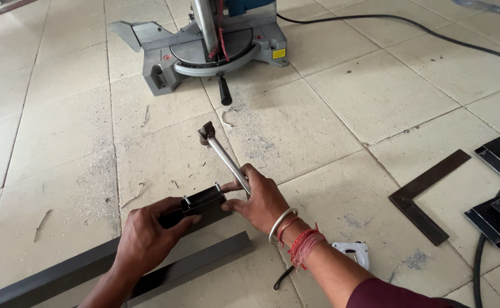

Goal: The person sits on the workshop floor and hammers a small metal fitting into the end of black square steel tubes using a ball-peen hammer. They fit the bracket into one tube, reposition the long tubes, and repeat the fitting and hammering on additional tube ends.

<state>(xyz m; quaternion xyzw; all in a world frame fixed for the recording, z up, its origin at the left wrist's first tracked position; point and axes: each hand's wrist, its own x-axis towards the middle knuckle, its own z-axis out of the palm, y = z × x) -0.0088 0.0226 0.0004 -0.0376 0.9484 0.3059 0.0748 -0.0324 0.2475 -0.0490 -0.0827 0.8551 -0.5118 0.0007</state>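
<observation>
two hands: both in view on a tiled floor, reaching in from the lower edge.
left hand: palm down, fingers curled over the near end of the dark metal profile, thumb along its side; closed on it, pinning it to the floor.
left forearm: comes up from the bottom edge, angled toward the profile end.
right hand: fist wrapped around the hammer handle low down, knuckles facing the camera, thumb side toward the profile end.
right wrist: slightly bent, carries a pale bangle and red threads; maroon sleeve at the bottom edge.
hammer: shiny metal shaft slanting up and away to the left, dark head raised off the floor, above and beyond the profile end.
profile: long dark channel running from the lower left corner up to between the two hands; open end shows pale inner edges.
second profile: lies just beside the first, nearer the camera, parallel.
mitre saw: grey base at top centre, well apart from the hands, metal filings scattered before it.
try square: dark, flat on the floor to the right.
tape measure: white, just beside the right forearm.
black cable: crosses the upper right.
</observation>
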